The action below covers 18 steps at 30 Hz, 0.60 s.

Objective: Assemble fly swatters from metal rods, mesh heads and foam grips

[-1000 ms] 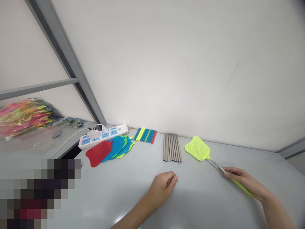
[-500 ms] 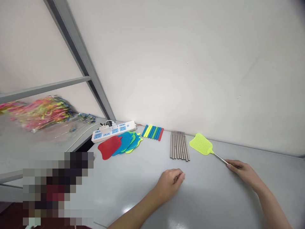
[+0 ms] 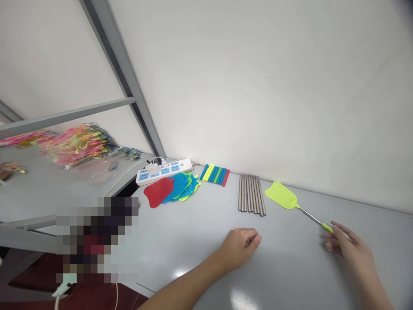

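Observation:
A yellow-green fly swatter [image 3: 282,196] lies on the table at the right, its mesh head toward the wall. A thin metal rod joins the head to a yellow-green handle. My right hand [image 3: 355,252] is at the handle's end with fingers apart, slightly blurred. My left hand [image 3: 240,247] rests on the table, fingers loosely curled, with nothing visible in it. Beyond it lies a row of metal rods [image 3: 251,196]. Farther left are several coloured handles [image 3: 214,175] in a row. A red swatter head [image 3: 158,192] tops an overlapping stack with blue swatter heads [image 3: 177,187] and yellow-green ones.
A white power strip [image 3: 164,171] with plugs lies behind the swatter heads. At the left, a shelf holds bagged colourful items [image 3: 80,144] behind a grey metal post [image 3: 129,77]. A white wall [image 3: 258,86] borders the table [image 3: 290,284]. A pixelated patch hides the lower left.
My right hand has drawn back along the swatter and its fingers have spread, so the yellow-green handle now shows. The view has shifted left. My left hand keeps its curled pose.

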Tool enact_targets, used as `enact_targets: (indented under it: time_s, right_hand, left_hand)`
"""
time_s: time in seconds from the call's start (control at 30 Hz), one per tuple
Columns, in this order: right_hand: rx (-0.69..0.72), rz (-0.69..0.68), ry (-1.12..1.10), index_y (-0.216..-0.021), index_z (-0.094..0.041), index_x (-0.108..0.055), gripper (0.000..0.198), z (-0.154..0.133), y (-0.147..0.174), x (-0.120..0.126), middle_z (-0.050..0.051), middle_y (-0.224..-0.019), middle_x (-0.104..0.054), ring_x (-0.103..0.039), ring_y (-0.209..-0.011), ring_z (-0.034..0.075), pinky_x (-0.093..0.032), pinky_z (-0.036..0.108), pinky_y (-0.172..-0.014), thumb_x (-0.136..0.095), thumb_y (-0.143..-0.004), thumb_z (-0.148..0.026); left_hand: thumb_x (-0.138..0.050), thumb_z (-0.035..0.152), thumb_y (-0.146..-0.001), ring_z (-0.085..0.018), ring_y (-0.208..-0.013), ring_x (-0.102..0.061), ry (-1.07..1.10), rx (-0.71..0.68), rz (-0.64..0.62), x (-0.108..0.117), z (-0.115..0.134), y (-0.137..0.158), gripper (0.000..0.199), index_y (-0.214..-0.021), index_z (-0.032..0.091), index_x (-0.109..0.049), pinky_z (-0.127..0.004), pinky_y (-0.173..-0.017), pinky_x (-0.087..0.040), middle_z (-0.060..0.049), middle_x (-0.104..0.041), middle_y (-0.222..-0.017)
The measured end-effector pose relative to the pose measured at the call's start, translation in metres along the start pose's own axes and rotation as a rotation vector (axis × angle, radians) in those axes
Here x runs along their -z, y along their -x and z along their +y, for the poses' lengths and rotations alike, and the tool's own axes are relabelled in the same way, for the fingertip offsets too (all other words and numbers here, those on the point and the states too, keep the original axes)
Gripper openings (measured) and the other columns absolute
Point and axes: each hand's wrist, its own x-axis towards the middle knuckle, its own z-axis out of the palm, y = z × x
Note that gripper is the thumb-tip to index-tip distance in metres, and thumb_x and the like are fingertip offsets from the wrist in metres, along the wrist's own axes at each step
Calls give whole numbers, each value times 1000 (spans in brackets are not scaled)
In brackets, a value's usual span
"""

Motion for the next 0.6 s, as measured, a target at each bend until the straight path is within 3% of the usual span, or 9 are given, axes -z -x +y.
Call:
enact_targets:
  time_s: [0.17,0.3,0.6]
  right_hand:
    - [-188,-78,-59,-99,-18,-50,50,-4,-13,-8,2,-62,-55,-52,-45,14,-46,27,-45,-62,-58,-43]
    - [-113,-21,72,-87,-19,-56,40,1,-37,-8,2,-61,-52,-43,-37,11,-36,24,-32,-62,-56,-44]
    - [-59,37,149,-80,-21,-57,36,4,-81,-5,9,-72,-57,-50,-44,15,-40,28,-38,-62,-52,-43]
  left_hand:
    - [-29,28,-83,-7,-52,-37,-4,-5,17,2,-1,0,29,-63,17,-47,-19,-50,-28,4,-42,-54]
    - [-29,29,-83,-7,-52,-37,-15,5,32,4,-1,-1,29,-64,17,-47,-19,-50,-28,4,-42,-54]
    - [-29,31,-83,-8,-51,-37,-27,19,33,3,-4,-2,30,-64,18,-48,-19,-50,-28,4,-42,-54]
